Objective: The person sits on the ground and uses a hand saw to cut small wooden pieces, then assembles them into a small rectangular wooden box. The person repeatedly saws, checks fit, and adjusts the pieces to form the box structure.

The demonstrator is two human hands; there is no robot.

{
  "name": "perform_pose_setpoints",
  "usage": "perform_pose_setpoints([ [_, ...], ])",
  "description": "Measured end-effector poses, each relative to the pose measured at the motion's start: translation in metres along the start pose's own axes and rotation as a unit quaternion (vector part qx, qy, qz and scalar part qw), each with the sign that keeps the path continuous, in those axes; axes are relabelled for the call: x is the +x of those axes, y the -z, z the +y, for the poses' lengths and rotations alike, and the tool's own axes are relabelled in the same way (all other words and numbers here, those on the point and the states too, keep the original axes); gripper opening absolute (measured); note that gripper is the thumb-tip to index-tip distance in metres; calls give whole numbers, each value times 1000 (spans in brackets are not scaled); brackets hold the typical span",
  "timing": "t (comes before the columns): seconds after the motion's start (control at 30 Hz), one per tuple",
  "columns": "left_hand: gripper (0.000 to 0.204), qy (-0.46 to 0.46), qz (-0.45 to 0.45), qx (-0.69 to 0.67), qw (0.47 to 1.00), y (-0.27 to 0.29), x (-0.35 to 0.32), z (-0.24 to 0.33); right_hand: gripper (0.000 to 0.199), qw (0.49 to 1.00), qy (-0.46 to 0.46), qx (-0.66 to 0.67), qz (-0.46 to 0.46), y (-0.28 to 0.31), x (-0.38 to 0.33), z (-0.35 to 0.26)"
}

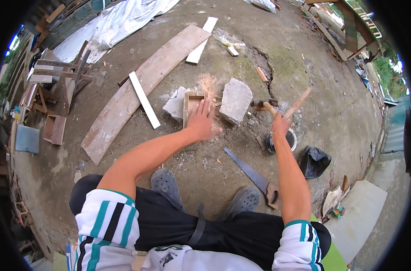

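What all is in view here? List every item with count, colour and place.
small wooden box: 1, brown, under the left hand
stone blocks: 2, grey, flanking the box
hammer: 1, wooden handle, in the right hand
hand saw: 1, grey blade, ground by the right foot
tin can: 1, dark, below the right hand
long plank: 1, brown, left of the box
black bag: 1, right
left hand: flat on the box
right hand: gripping the hammer

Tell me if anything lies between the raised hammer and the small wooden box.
Nothing visible does. The right hand holds the hammer above the ground; the left hand presses on the wooden box. A stone block sits beside the box, toward the hammer, not over it.
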State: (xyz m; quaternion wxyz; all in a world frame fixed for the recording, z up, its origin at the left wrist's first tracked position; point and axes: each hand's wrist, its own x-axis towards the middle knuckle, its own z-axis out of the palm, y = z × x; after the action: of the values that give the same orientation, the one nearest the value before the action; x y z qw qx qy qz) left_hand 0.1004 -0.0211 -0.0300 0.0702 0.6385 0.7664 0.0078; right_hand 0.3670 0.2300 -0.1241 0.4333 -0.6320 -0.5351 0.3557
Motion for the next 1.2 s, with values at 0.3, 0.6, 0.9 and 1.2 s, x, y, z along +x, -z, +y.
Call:
perform_pose_setpoints([
  [0.3, 59, -152, -135, -201, 958, -13, -38, 64, 49, 933, -11, -336, -126, 5, -74, -90],
  [0.6, 37, 74, 115, -473, 870, 60, 51, 58, 27, 888, -133, 132, -419, 26, -78, -151],
  [0.9, 28, -225, 422, -104, 872, 113, 60, 8, 27, 861, 37, -69, -502, 18, -94, -217],
  [1.2, 30, -147, 107, -201, 962, 108, 37, -27, 30, 867, 95, 1, -489, 4, -85, -220],
])
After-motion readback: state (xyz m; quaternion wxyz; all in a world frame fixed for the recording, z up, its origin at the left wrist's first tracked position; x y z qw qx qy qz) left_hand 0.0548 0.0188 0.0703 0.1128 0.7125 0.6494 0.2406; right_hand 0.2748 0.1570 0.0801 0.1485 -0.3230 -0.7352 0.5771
